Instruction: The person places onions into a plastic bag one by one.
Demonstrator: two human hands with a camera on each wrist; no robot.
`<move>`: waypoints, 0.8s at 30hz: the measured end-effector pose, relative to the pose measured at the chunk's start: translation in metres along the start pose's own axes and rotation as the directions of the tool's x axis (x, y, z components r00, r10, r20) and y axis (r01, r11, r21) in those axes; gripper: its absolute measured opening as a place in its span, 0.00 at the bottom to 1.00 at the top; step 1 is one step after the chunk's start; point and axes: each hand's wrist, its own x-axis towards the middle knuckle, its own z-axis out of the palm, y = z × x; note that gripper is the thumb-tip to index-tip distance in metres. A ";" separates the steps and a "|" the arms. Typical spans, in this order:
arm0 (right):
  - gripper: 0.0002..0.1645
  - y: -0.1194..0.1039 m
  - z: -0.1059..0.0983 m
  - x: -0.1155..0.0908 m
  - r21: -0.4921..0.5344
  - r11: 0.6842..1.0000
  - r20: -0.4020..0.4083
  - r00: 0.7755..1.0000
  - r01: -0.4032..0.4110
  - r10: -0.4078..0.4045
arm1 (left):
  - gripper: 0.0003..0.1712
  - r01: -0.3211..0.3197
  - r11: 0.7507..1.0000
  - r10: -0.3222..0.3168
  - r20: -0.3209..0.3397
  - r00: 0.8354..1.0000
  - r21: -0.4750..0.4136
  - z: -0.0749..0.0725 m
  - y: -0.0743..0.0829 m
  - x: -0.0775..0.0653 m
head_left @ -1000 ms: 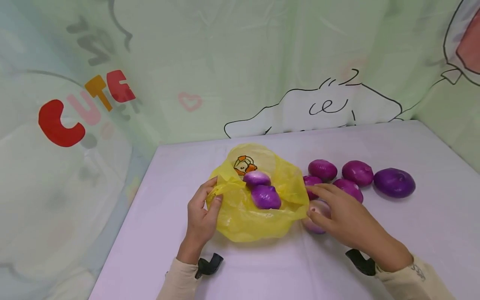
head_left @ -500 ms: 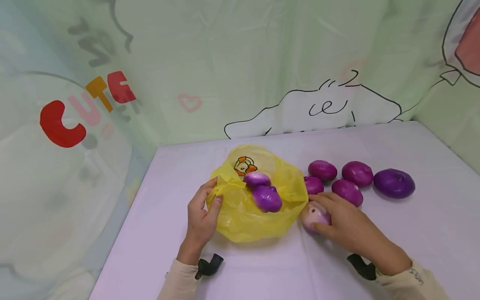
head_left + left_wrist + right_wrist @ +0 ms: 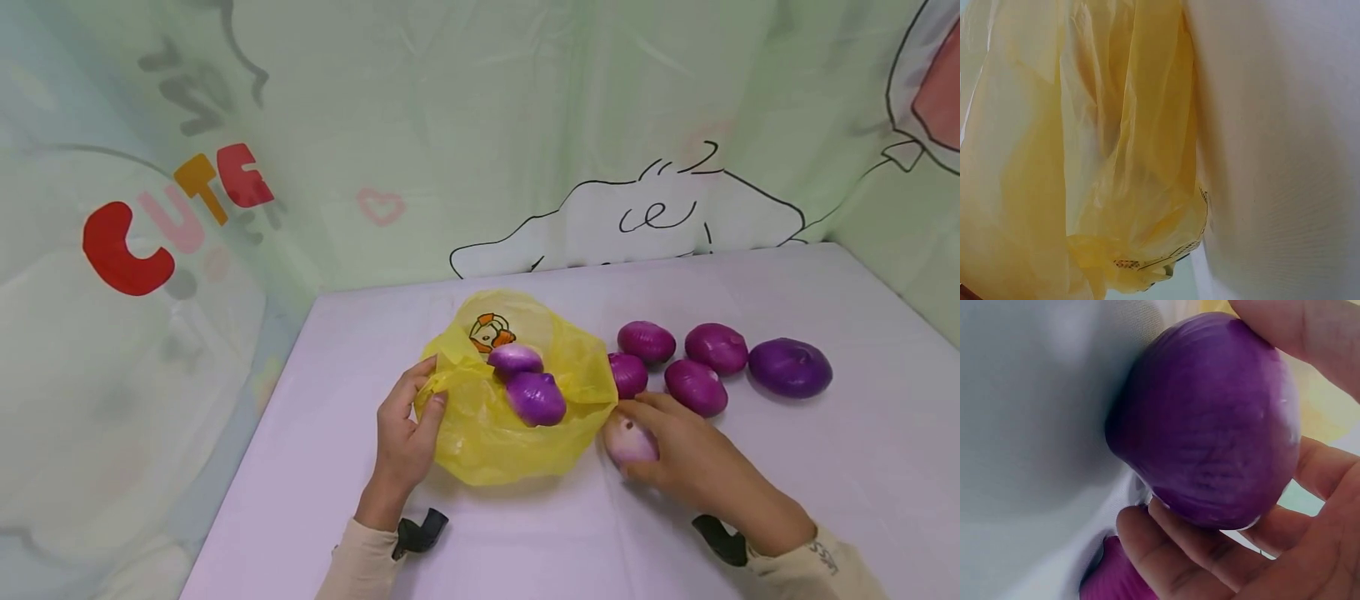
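Note:
My left hand (image 3: 405, 433) pinches the left rim of a yellow plastic bag (image 3: 495, 458), which lies with its mouth spread. Inside the bag, a purple onion (image 3: 536, 400) rests against a paler onion (image 3: 515, 359). Just right of the bag, my right hand (image 3: 693, 458) holds a purple-and-white onion (image 3: 630, 442) low at the table. In the right wrist view, the thumb is above this onion (image 3: 1210, 425) and the fingers (image 3: 1166, 550) curl under it. Yellow film (image 3: 1141, 125) fills much of the left wrist view, and the left fingers are mostly hidden there.
Several purple onions lie behind and right of my right hand, among them a near onion (image 3: 696, 387), one beside the bag (image 3: 628, 375) and a large dark one (image 3: 790, 367). A printed curtain (image 3: 450, 150) hangs behind the white table (image 3: 525, 550).
My right hand has left the bag's right rim, moved slightly down and closed round the pale onion. The purple onion in the bag has shifted slightly. My left hand keeps its place.

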 end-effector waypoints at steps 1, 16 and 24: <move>0.45 0.000 0.000 0.000 -0.001 1.000 0.000 1.000 0.000 0.000 | 0.05 -0.001 1.000 0.001 -0.001 1.000 0.001 0.000 0.000 0.000; 0.47 0.001 -0.003 -0.005 0.006 0.999 -0.077 0.996 0.047 -0.047 | 0.05 0.000 1.000 0.000 -0.002 1.000 -0.004 0.000 -0.001 -0.001; 0.48 -0.002 -0.009 -0.007 0.017 0.999 -0.087 0.996 0.027 -0.025 | 0.04 -0.009 1.000 0.009 0.000 1.000 -0.011 0.001 -0.003 0.000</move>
